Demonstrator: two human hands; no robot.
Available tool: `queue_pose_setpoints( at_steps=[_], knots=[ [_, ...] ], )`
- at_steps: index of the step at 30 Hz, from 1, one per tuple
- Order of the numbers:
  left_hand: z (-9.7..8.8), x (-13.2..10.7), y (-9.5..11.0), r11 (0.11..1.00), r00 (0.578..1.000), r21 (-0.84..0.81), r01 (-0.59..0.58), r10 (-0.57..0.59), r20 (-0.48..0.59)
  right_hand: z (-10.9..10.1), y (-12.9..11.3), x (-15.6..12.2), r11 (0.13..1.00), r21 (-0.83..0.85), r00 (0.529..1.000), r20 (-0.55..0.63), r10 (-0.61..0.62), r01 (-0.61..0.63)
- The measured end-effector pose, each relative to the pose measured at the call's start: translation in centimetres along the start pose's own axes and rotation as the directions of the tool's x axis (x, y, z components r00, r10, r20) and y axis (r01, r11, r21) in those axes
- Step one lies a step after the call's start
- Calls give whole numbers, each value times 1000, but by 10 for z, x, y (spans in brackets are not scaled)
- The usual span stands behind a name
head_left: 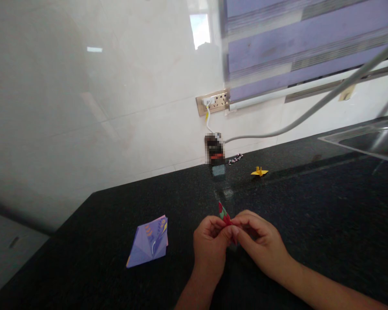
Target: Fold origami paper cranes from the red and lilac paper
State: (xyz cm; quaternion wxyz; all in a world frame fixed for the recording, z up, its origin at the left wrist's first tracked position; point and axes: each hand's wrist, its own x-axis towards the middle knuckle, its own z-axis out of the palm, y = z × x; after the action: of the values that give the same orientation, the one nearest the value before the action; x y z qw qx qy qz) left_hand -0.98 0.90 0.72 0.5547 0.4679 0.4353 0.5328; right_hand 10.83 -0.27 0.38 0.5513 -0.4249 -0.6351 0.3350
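Both my hands meet over the dark countertop (310, 224) and pinch a small red and green folded paper piece (223, 213). My left hand (210, 245) grips it from the left with curled fingers. My right hand (261, 243) pinches it from the right with thumb and fingertips. The paper's pointed tip sticks up above my fingers. A purple patterned folded paper (150, 243) lies flat on the counter to the left of my left hand.
A small yellow paper crane (259, 172) sits farther back on the counter. A dark object (215, 150) stands against the tiled wall under a power socket (213, 102) with a white cable. A metal sink edge (368, 140) is at right.
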Motion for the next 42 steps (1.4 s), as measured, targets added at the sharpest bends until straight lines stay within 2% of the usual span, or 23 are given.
queue_pose_setpoints(
  at_steps=[4,8,16,20,24,27,34,38,42],
  knots=[
    [1,-1,3,1000,1000,1,-25,25,2,2,-1,2,966,182,984,35,177,-181],
    [-1,-1,6,999,999,42,17,-19,46,-1,-2,7,886,352,953,112,280,-302],
    [-8,2,2,995,987,-43,93,-86,134,-7,9,12,747,481,888,287,360,-458],
    [-9,3,-1,984,968,-50,173,-161,190,-9,10,14,700,511,866,287,410,-500],
    [-10,5,-5,984,957,0,177,-173,234,-11,12,17,680,505,846,286,449,-531],
    [-11,6,-6,990,973,28,137,-140,186,-11,14,18,690,484,842,312,439,-539],
    [-7,4,-4,999,999,30,31,-31,7,-9,16,17,821,306,866,311,392,-481],
    [-7,4,-5,999,998,8,52,-52,43,-11,16,17,851,243,866,323,382,-466],
    [-9,5,-6,993,986,-10,118,-116,121,-14,14,18,847,210,831,409,377,-488]
  ],
)
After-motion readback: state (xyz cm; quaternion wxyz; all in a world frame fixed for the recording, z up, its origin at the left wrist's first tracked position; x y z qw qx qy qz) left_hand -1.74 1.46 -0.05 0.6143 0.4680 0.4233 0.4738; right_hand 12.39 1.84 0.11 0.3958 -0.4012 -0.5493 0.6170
